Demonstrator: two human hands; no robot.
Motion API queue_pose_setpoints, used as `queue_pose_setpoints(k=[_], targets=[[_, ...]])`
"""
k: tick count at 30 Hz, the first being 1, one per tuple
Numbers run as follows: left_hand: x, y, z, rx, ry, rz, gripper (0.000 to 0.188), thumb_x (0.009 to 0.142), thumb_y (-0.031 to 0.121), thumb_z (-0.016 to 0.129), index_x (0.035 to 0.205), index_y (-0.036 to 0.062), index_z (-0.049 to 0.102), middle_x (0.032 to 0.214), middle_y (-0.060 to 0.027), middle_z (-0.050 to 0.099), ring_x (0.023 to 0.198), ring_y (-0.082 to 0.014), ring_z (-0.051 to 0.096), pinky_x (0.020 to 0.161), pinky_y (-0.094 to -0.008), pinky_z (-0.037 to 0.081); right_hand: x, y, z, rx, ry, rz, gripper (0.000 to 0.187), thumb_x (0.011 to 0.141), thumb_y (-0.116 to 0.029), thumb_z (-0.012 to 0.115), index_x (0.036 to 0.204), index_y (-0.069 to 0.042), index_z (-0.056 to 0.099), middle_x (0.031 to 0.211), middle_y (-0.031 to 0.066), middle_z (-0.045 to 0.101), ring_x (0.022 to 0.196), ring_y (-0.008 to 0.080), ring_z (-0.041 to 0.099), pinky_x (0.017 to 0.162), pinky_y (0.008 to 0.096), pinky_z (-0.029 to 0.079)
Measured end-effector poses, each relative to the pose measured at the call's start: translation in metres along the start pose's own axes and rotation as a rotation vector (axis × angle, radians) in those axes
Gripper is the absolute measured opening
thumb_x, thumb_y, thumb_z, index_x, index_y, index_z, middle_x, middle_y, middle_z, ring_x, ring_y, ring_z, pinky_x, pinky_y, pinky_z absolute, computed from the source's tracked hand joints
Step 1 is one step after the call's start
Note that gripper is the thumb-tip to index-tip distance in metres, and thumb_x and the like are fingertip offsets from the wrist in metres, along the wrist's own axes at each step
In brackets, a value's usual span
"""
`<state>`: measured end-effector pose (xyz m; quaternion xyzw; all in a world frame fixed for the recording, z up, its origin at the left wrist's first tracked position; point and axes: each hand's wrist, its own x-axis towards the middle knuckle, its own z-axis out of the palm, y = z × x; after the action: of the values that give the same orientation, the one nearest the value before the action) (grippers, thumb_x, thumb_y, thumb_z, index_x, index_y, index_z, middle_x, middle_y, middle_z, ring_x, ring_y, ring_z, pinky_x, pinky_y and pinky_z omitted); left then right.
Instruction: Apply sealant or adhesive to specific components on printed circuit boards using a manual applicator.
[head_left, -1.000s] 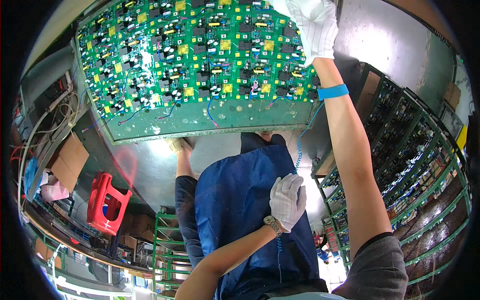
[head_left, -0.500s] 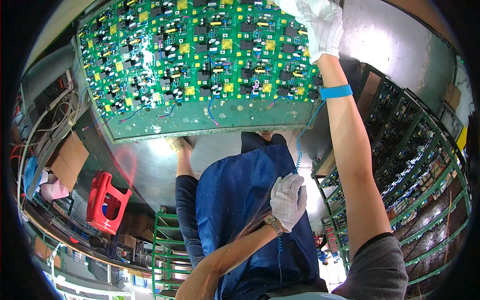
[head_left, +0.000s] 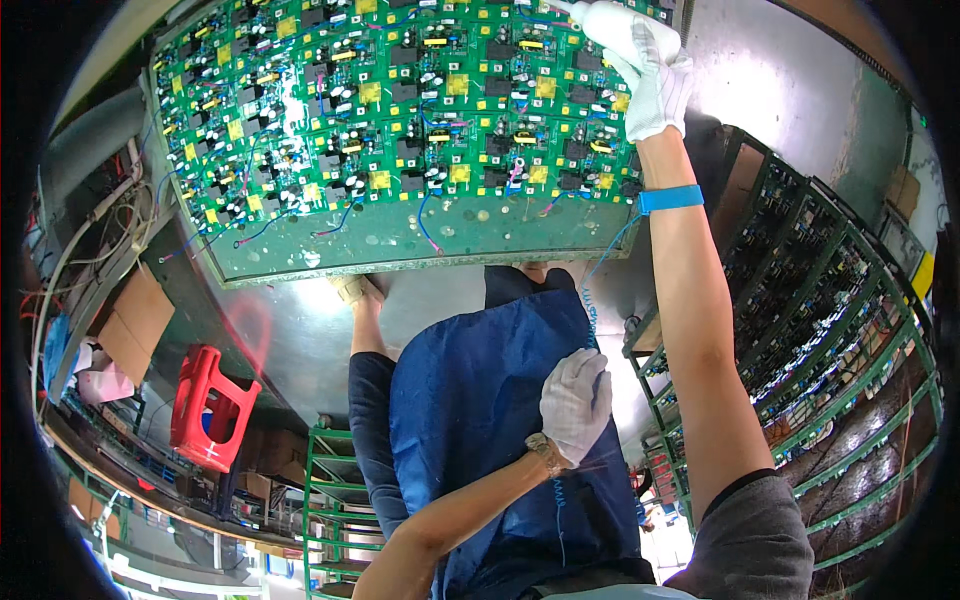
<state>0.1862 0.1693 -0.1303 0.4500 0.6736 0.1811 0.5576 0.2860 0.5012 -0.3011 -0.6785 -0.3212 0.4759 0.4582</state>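
Observation:
My right hand [head_left: 660,90], in a white striped glove, is closed around a white squeeze bottle [head_left: 612,28] with a narrow nozzle. It reaches over the far right part of a panel of green circuit boards [head_left: 430,150]. The nozzle points left across the boards, near the upper edge of the view. Around my right wrist is a blue strap [head_left: 672,199] with a coiled blue cord [head_left: 590,315]. My left hand [head_left: 576,405], also gloved, rests against the blue apron [head_left: 480,390] with its fingers curled together. The cord passes behind it; whether the fingers grip anything is hidden.
The boards lie on a green-topped table [head_left: 420,240], with wires hanging over its near part. At the right stands a green rack [head_left: 800,330] filled with boards. A red stool [head_left: 212,408] is at the left, beside a cardboard piece [head_left: 137,322].
My right hand has pulled back slightly toward me and to the right, and the white bottle now shows in it. My left hand has hardly moved.

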Motion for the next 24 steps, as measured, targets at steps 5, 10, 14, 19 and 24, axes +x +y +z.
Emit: queue_pose_setpoints(k=[5,10,14,19,24], targets=[[0.005,-0.039,-0.029,-0.112,0.068,-0.034,0.015,0.085,0.008,0.063,0.099,0.0039,0.065,0.103,-0.0164,0.067,0.095,-0.034,0.064,0.088,-0.0401,0.051,0.003,0.02,-0.014,0.5,-0.065,0.147,0.048,0.093,-0.028,0.064,0.127,0.003,0.049,0.127,0.0185,0.055,0.119,0.0311,0.055,0.092,0.0371,0.056],[0.019,-0.107,-0.06,0.031,-0.097,-0.083,0.016,0.089,0.016,0.06,0.098,0.0037,0.064,0.101,-0.0152,0.066,0.092,-0.0341,0.063,0.081,-0.0431,0.051,-0.003,0.023,-0.028,0.945,-0.241,0.376,0.055,0.092,-0.025,0.063,0.136,0.002,0.043,0.137,0.02,0.048,0.126,0.0372,0.047,0.092,0.0369,0.055],[0.023,-0.11,-0.061,0.371,-0.525,-0.003,0.034,0.095,0.037,0.049,0.099,0.0063,0.063,0.098,-0.0157,0.065,0.091,-0.0331,0.064,0.077,-0.0414,0.053,-0.015,0.0,-0.023,1.114,-0.33,0.467,0.055,0.092,-0.023,0.062,0.137,0.003,0.042,0.141,0.0209,0.042,0.128,0.0364,0.045,0.091,0.0359,0.056],[0.014,-0.125,-0.077,0.48,-0.963,-0.011,0.04,0.098,0.038,0.043,0.092,0.0072,0.067,0.09,-0.0166,0.068,0.086,-0.0337,0.067,0.073,-0.0428,0.054,-0.028,-0.018,0.02,1.082,-0.414,0.403,0.051,0.093,-0.026,0.061,0.134,0.002,0.045,0.137,0.0202,0.046,0.124,0.0335,0.049,0.089,0.0342,0.057],[0.018,-0.129,-0.088,0.471,-1.12,-0.028,0.051,0.097,0.039,0.039,0.081,0.004,0.072,0.079,-0.0167,0.069,0.079,-0.0355,0.067,0.074,-0.0454,0.053,-0.016,-0.006,0.052,0.875,-0.357,0.269,0.045,0.096,-0.028,0.058,0.129,0.001,0.049,0.128,0.0181,0.056,0.12,0.0333,0.053,0.09,0.0348,0.056]])
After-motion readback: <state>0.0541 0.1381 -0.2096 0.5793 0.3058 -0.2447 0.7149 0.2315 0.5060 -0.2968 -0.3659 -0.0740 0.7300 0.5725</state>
